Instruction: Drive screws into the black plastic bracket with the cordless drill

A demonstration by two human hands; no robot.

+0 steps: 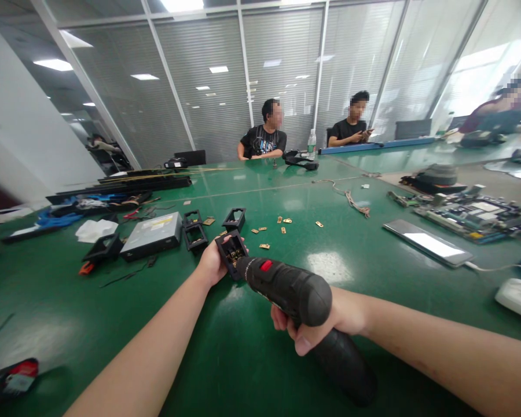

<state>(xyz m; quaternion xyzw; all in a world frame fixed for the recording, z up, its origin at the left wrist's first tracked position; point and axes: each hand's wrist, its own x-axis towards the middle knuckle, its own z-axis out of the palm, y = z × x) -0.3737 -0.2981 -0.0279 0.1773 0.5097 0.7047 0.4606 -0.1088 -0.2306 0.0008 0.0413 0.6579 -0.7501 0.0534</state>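
Note:
My left hand [212,263] grips a black rectangular socket housing [226,246] with brass-coloured parts inside, tilted toward me above the table. In my right hand [308,327] is a black cordless drill [290,284] with a red switch on top. Its front end reaches into or against the housing; the bit's tip is hidden. Just beyond my left hand stand more black housings [195,237], and another housing [234,218] is a little to the right. Several small brass-coloured plates [264,246] lie scattered past the drill.
A silver disc drive [153,236] and white tissue [96,230] lie left on the green table [260,370]. To the right are a phone [425,240] on a cable and a circuit board [481,211]. Two people [264,139] sit across the table; another blurred person is far right.

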